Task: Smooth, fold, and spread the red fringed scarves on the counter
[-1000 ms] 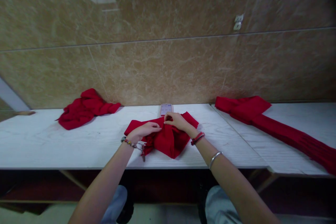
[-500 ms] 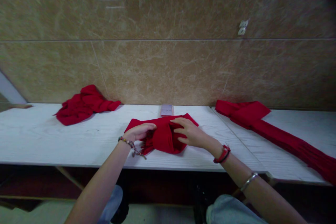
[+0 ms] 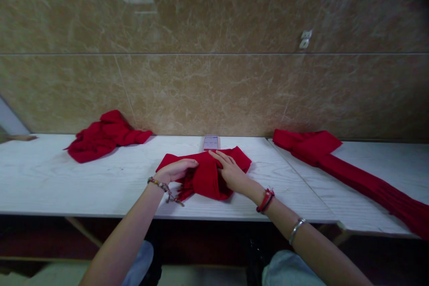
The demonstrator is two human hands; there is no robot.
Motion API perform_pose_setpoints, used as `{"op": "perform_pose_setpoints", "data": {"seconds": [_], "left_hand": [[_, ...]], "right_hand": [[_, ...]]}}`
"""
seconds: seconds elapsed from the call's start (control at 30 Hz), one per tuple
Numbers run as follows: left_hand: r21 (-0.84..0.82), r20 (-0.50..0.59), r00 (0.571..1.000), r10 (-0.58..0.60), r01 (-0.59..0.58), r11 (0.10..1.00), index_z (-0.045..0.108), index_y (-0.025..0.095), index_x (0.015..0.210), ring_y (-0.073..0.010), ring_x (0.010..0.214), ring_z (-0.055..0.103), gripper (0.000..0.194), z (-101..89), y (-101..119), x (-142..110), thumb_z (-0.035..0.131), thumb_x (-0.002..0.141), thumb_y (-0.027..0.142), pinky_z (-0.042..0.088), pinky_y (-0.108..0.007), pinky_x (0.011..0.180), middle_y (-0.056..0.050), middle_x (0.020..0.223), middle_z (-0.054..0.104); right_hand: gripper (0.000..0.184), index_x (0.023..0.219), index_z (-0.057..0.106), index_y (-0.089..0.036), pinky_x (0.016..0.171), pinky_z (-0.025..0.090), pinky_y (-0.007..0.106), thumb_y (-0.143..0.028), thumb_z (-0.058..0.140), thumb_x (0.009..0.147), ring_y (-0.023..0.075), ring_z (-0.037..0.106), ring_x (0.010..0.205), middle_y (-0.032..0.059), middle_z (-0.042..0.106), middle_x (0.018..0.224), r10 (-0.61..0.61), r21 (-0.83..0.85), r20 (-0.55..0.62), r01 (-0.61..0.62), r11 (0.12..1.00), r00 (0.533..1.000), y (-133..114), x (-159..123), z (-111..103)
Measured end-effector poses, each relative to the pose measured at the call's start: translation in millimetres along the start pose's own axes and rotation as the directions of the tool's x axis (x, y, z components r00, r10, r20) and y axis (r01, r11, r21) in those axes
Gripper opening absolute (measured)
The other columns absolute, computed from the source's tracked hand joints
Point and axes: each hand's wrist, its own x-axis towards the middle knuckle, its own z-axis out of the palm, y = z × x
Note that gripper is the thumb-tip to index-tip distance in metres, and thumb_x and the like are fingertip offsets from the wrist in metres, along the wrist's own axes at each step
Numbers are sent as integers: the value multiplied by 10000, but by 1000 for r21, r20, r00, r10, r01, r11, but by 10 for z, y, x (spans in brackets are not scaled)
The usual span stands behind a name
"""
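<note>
Red cloth lies at three spots along a white desk [image 3: 114, 187], starting at left with a rumpled scarf [image 3: 103, 136] near the marbled wall [image 3: 187, 94]. The left hand [image 3: 176, 170], reaching up from lower left, stays at the left side of a folded scarf [image 3: 205, 179], seeming to pinch it between thumb and hidden fingers. That scarf sits mid-desk, just in front of a phone [image 3: 210, 142]; its front, pointed a second ago, is now a rounded loop, suggesting the fold is being shaped. The right hand [image 3: 233, 175], unclenched, has shifted inward, upper fingers stretched across the scarf's top, the others bent at the loop's opening. Farther right, a fringed scarf [image 3: 321, 155] trails out of view.
</note>
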Motion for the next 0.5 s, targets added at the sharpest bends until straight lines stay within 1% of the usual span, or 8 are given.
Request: {"op": "perform_pose_setpoints", "data": {"seconds": [0.07,0.13,0.2,0.27,0.37,0.43,0.5], "left_hand": [[-42,-6,1000,-18,17,999,588,170,669,-123,646,553,55,-8,-7,10,568,694,125,441,-236,702,-20,685,620],[-80,0,998,-56,56,995,588,169,710,-132,658,566,20,-25,-3,11,579,698,156,450,-250,699,-21,696,628],[-108,11,995,-94,95,990,580,163,757,-138,653,575,61,-54,13,6,587,702,189,459,-265,680,-19,695,630],[-121,9,994,-107,107,987,569,153,776,-127,625,576,83,-91,37,-4,586,709,199,458,-253,642,-14,690,629],[-122,-10,995,-102,100,987,558,142,775,-104,586,572,50,-135,79,-31,555,738,176,445,-218,584,-15,688,630],[-101,-15,993,-116,114,988,557,142,814,-107,588,581,64,-138,107,-57,535,758,167,444,-217,573,-19,697,635],[-81,4,994,-111,111,991,555,142,873,-116,615,595,109,-114,133,-84,529,771,168,453,-228,594,-23,721,641]], "right_hand": [[371,857,659,-123,1028,268,468,61,437,624,274,176,1315,106,244,1442,12,39,-23,-12,999,1000,14,6,28],[341,779,663,-125,1035,271,452,58,428,613,262,208,1304,112,311,1406,13,91,-72,-7,996,997,42,18,37],[318,745,663,-135,1042,268,447,46,436,615,254,249,1285,114,361,1367,13,159,-128,7,987,992,88,25,12],[325,768,669,-160,1041,268,456,30,445,630,245,294,1262,101,392,1337,33,237,-176,10,971,984,155,15,-52],[358,813,678,-197,1018,296,459,14,442,645,232,352,1227,83,436,1288,80,343,-239,7,939,968,295,-30,-199],[352,820,680,-212,989,331,444,-5,448,655,221,403,1186,77,473,1239,102,396,-286,20,918,953,393,-65,-308],[304,811,679,-227,950,368,425,-44,483,669,209,465,1117,66,518,1166,132,435,-336,29,900,932,469,-89,-410]]}}
